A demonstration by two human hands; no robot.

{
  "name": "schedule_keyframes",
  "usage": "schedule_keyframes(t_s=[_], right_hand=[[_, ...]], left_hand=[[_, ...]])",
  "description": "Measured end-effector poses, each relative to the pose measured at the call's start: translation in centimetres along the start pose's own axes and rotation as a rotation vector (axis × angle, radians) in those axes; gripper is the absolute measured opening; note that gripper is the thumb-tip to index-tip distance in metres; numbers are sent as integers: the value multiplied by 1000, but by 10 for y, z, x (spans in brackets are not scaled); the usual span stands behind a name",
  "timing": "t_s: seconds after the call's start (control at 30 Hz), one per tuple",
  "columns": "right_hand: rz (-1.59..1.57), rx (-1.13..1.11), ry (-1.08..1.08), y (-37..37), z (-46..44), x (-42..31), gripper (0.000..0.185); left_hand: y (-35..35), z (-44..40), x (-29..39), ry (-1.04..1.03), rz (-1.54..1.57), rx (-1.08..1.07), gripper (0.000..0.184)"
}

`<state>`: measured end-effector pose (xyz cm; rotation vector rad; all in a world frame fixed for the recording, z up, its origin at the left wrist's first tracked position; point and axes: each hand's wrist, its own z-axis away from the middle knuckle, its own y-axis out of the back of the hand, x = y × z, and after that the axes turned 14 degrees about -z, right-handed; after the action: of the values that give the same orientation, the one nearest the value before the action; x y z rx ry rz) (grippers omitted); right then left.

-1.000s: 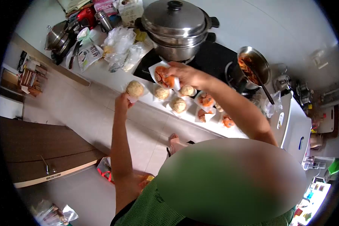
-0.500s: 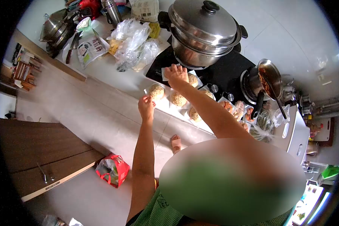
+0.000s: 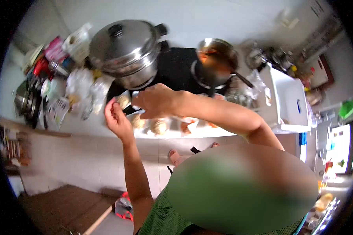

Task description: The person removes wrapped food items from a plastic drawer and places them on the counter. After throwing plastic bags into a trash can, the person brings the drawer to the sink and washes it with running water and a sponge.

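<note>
Pale round food balls on white paper squares line the counter's front edge; one ball point(image 3: 159, 127) lies below my right hand. My left hand point(image 3: 117, 119) is at the row's left end, fingers curled and slightly apart beside another ball point(image 3: 123, 102), with nothing visible in it. Over the row reaches my right hand point(image 3: 155, 101), blurred, its fingers bent down near a bit of white paper; what they hold, if anything, is hidden. Orange-red food pieces point(image 3: 188, 125) on paper lie right of the balls.
A large lidded steel pot point(image 3: 125, 51) stands on the black cooktop point(image 3: 176, 66). Further right, a smaller pot point(image 3: 217, 58) holds red food and a utensil. Plastic bags point(image 3: 79, 84) lie at the left, and a white bin point(image 3: 286, 98) stands at the right.
The view has swung, shifting the pots leftward in the picture. My left hand has come away from the ball it was touching, and my right hand has moved beside it.
</note>
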<state>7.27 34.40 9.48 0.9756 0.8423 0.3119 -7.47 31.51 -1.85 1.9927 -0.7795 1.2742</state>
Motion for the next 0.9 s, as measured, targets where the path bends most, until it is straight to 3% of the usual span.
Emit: schedule_keyframes(t_s=[0.13,0.3,0.47,0.6,0.7,0.77,0.83,0.9], right_hand=[[-223,146,139,37,147,43,47],[-373,364,-206,73,329,137,41],[-489,497,-506,49,468,276,37],[-444,251,-653,-31,525,392,47],[-425,75,-721,-82,541,433,56],[-483,19,-748,-99,546,437,57],[-417,-136,-659,-103,541,435,57],[-410,-121,-621,-105,530,438,53]], left_hand=[[-60,38,95,-246,192,-173,17],[-147,128,192,-507,245,-512,13],[-264,236,266,-668,94,-969,13],[-362,309,269,-924,-206,-1217,19],[-421,356,239,-1187,-700,-1509,23],[-444,380,225,-1215,-899,-1652,24],[-464,397,206,-1169,-1306,-1900,25],[-472,410,184,-1177,-1401,-1845,28]])
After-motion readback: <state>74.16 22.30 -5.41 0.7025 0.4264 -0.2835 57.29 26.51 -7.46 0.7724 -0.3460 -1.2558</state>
